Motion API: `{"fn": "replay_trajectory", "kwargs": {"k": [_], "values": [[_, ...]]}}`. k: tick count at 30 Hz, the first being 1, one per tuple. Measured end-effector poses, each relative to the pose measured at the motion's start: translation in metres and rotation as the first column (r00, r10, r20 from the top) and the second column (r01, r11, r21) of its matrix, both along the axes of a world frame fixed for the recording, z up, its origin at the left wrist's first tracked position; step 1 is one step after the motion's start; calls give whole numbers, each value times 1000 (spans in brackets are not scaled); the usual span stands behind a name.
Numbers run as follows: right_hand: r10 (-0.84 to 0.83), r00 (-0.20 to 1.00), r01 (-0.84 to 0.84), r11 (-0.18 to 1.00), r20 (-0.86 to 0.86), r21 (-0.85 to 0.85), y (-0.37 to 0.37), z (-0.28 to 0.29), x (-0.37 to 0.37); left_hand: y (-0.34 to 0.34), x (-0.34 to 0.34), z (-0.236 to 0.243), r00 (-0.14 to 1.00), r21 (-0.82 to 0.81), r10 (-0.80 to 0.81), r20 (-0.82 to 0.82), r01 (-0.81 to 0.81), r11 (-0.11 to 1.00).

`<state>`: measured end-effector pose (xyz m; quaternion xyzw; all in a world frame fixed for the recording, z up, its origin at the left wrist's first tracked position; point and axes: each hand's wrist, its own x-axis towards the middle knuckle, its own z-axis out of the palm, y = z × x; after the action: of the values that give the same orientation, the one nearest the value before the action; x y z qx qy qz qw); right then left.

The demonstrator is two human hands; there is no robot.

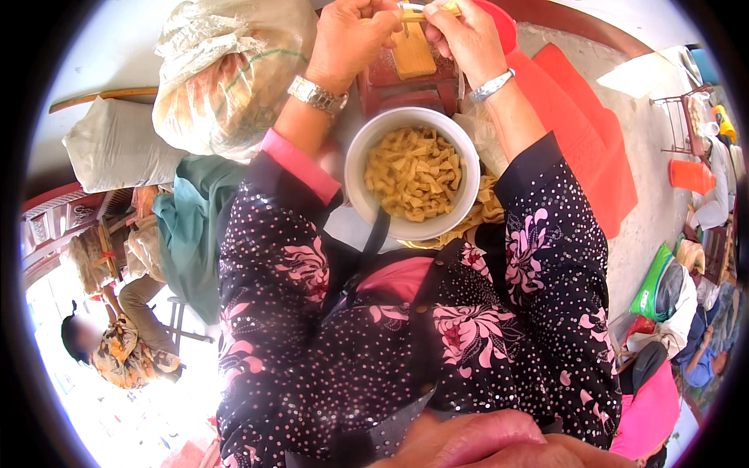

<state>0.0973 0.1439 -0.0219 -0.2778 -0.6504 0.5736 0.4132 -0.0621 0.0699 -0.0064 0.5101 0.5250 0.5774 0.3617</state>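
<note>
Here, our right hand (473, 40) is pinching a yellowish strip (450, 8), which is running crosswise at the wooden block's (413, 53) far end, toward our left hand (351, 37); its fingers are curling nearby, gripping what we cannot tell.

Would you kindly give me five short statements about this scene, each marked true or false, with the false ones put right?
1. The round white bowl holds small tan cut pieces. True.
2. The left hand and right hand are down inside the bowl. False: both are beyond its far rim, near the flat rectangular wooden block.
3. The large tied translucent plastic sack is left of the bowl. True.
4. The flat red sheet lies left of the bowl. False: it lies to the right.
5. The right wrist is bare. False: it wears a silver-coloured band.
</note>
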Motion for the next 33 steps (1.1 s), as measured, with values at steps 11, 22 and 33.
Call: {"fn": "replay_trajectory", "kwargs": {"k": [11, 22, 33], "values": [[-16, 998, 16, 1000, 56, 9, 16, 0, -9, 17, -2, -3, 994, -23, 104, 17, -103, 994], [-203, 957, 114, 921, 208, 372, 32, -29, -16, 29, -4, -28, 985, 67, 149, -81, -144, 987], [415, 860, -325, 894, 296, -308, -45, -37, 82, -67, 6, -29, 973, 4, 157, -168, -158, 987]]}}
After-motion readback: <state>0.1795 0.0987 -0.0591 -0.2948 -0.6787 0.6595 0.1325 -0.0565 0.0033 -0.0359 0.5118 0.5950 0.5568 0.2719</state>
